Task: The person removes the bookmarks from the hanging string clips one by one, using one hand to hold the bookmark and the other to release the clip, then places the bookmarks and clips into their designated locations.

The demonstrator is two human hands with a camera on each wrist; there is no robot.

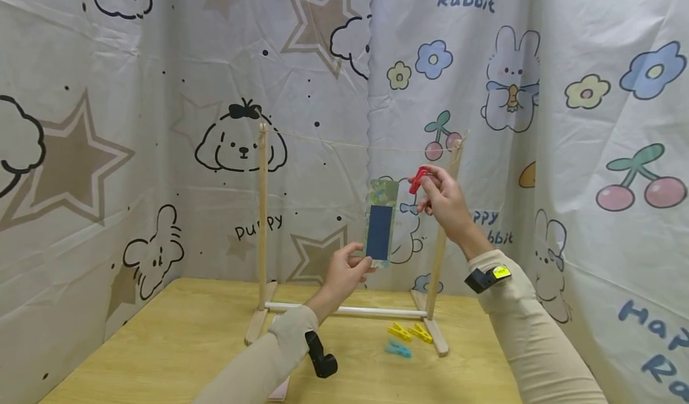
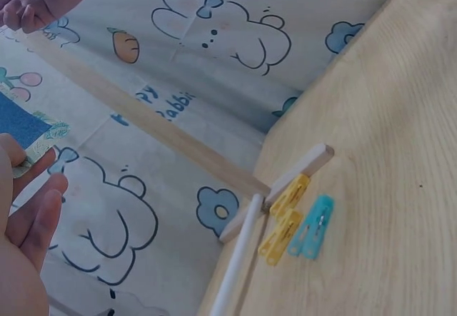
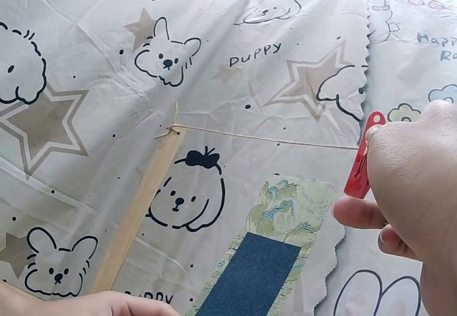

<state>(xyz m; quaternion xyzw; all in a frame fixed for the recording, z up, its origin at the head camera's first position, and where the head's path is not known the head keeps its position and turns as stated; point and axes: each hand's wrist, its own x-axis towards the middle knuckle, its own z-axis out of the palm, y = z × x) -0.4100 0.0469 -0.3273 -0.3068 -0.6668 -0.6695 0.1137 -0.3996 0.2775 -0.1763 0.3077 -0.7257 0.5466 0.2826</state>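
Note:
My left hand [image 1: 347, 270] pinches the lower edge of an upright rectangular card [image 1: 380, 230], patterned green with a dark blue panel. In the left wrist view only the card's lower corner shows beside the thumb. To its right, my right hand [image 1: 444, 203] pinches a red clothespin [image 1: 417, 179] between thumb and fingers. The right wrist view has the red clothespin [image 3: 365, 155] near the card's upper end [image 3: 289, 205]. Above both hands, a thin string [image 1: 344, 143] runs between two wooden posts; card and clothespin are below it.
Two yellow clothespins [image 1: 410, 332] and a blue clothespin [image 1: 398, 349] lie on the wooden table [image 1: 161, 344] near the stand's right foot [image 1: 438, 338]. A white rod [image 1: 377, 312] joins the posts low down. A pale pink flat item [image 1: 280, 391] is partly hidden by the left forearm.

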